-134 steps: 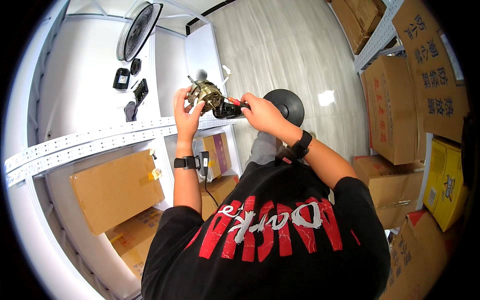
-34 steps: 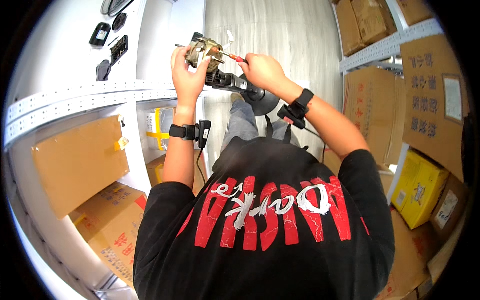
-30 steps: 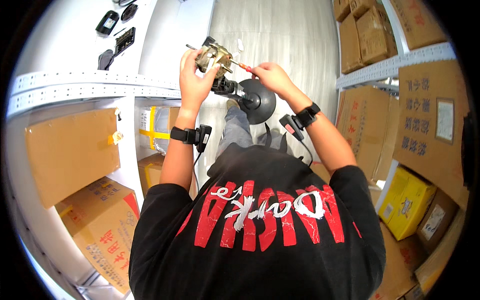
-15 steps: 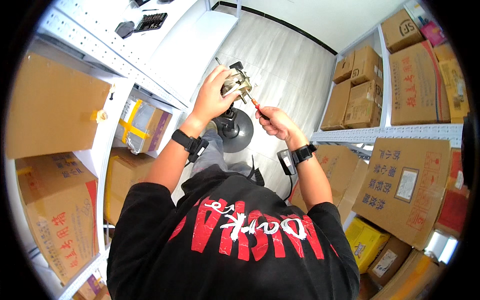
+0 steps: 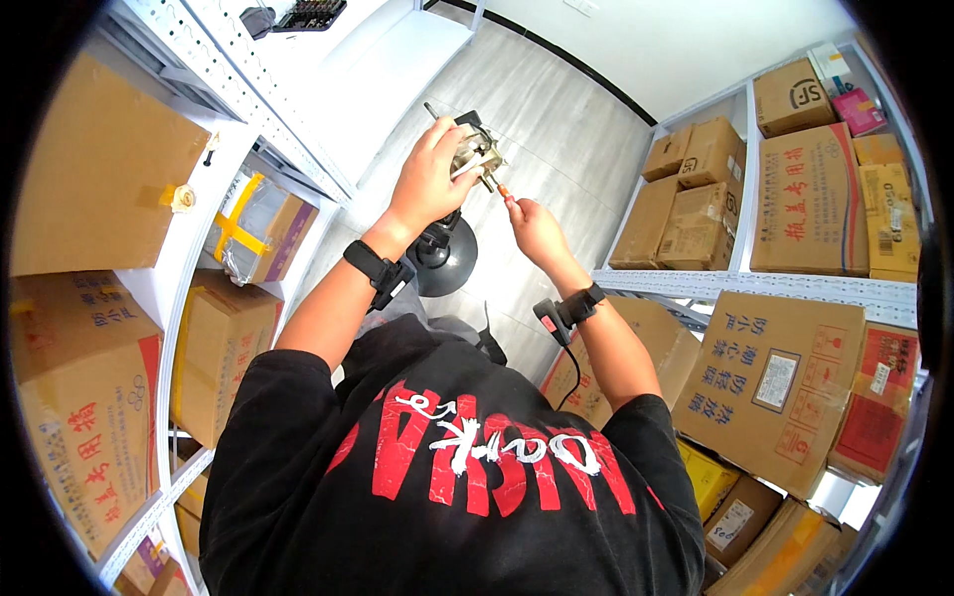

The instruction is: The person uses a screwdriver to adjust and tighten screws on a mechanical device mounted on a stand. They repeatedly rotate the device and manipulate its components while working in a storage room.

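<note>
Motor (image 5: 483, 154) — gripped in left hand (image 5: 430, 182), on its thumb side.

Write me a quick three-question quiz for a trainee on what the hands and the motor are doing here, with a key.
1. Which hand holds the screwdriver, and does its shaft point toward or away from the other hand's load?
2. What does the left hand hold? (a) a bottle (b) a metal motor (c) a roll of tape
3. True or false: the black base below the hands is square.

Key:
1. The right hand; the shaft points toward the motor.
2. b
3. False: the base is round.
</note>
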### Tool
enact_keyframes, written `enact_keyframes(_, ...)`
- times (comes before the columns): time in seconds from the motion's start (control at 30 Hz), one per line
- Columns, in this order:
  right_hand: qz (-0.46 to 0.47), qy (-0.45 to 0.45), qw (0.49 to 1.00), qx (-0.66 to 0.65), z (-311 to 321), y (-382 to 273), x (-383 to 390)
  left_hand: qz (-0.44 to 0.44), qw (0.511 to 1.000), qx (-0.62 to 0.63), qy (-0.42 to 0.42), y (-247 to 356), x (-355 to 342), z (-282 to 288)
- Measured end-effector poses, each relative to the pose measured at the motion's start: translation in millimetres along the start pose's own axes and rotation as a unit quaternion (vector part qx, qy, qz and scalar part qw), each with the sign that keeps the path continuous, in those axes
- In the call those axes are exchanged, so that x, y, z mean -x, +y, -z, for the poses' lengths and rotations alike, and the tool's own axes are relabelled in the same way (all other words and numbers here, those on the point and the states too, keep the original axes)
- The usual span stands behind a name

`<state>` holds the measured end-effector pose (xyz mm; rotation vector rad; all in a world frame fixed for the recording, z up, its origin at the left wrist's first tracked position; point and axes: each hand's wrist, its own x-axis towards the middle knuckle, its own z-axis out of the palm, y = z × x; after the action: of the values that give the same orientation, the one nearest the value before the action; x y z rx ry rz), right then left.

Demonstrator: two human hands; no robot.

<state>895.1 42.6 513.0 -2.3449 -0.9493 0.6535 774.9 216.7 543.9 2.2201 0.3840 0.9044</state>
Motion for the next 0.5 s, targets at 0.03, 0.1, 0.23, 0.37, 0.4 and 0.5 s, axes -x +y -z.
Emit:
enact_keyframes(0.03,0.006,0.015,1.0,0.015,-2.3,-0.5,0.4,0.0,1.0,0.004,0.002,0.9,-0.2,0.5)
enact_keyframes(0.1,0.02,0.046,0.998,0.047,-8.1,1.2,0.8,-0.004,1.0,-0.001,0.014,-0.3,-1.0,-1.2)
enact_keyframes(0.23,0.044,0.074,0.992,0.095,-11.1,-1.9,3.9,0.007,1.0,-0.003,0.014,1.1,-0.1,0.7)
enact_keyframes(0.37,0.046,0.088,0.984,0.149,-13.0,-3.7,6.6,0.003,1.0,-0.009,0.023,-0.8,1.7,-0.5)
enact_keyframes(0.4,0.052,0.091,0.981,0.161,-13.5,-3.4,6.6,0.005,1.0,-0.008,0.021,-0.3,2.3,-0.7)
enact_keyframes(0.5,0.055,0.101,0.972,0.204,-11.7,-5.8,8.5,0.001,1.0,-0.006,0.028,0.7,2.9,-0.6)
